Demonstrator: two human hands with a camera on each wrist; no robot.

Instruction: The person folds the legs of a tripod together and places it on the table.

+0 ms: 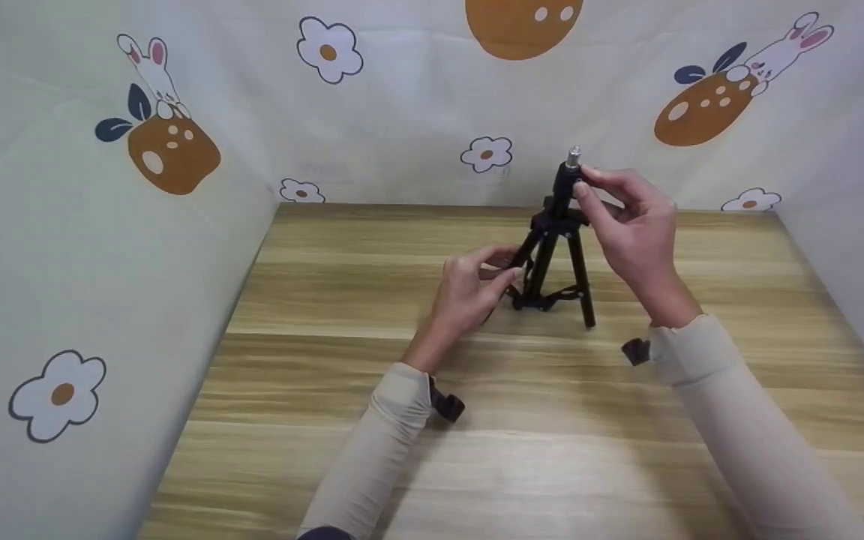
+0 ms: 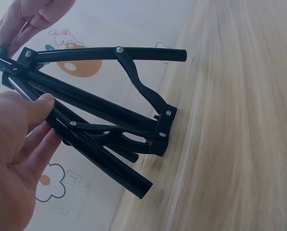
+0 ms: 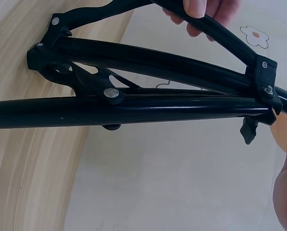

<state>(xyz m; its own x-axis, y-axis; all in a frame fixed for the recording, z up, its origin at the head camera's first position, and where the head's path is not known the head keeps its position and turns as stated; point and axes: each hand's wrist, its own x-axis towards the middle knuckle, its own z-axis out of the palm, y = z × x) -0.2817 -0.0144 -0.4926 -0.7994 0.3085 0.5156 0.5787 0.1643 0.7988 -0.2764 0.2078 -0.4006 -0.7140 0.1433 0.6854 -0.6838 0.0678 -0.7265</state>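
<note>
A small black tripod (image 1: 544,259) stands upright toward the back of the table, its legs partly spread. My left hand (image 1: 468,291) pinches one tripod leg between thumb and fingers, at about mid-length in the left wrist view. Higher up, my right hand (image 1: 636,225) grips the top of the centre column just under its silver screw tip (image 1: 574,156). Folding braces (image 2: 143,89) link the legs to a bracket low on the column. A small knob (image 3: 248,130) sticks out near the leg collar in the right wrist view.
The wood-grain table (image 1: 312,300) meets a pale cloth backdrop (image 1: 402,112) printed with flowers, rabbits and orange fruit, close behind the tripod. Cloth walls also rise at left and right. Black wrist mounts (image 1: 447,405) sit at both sleeve cuffs.
</note>
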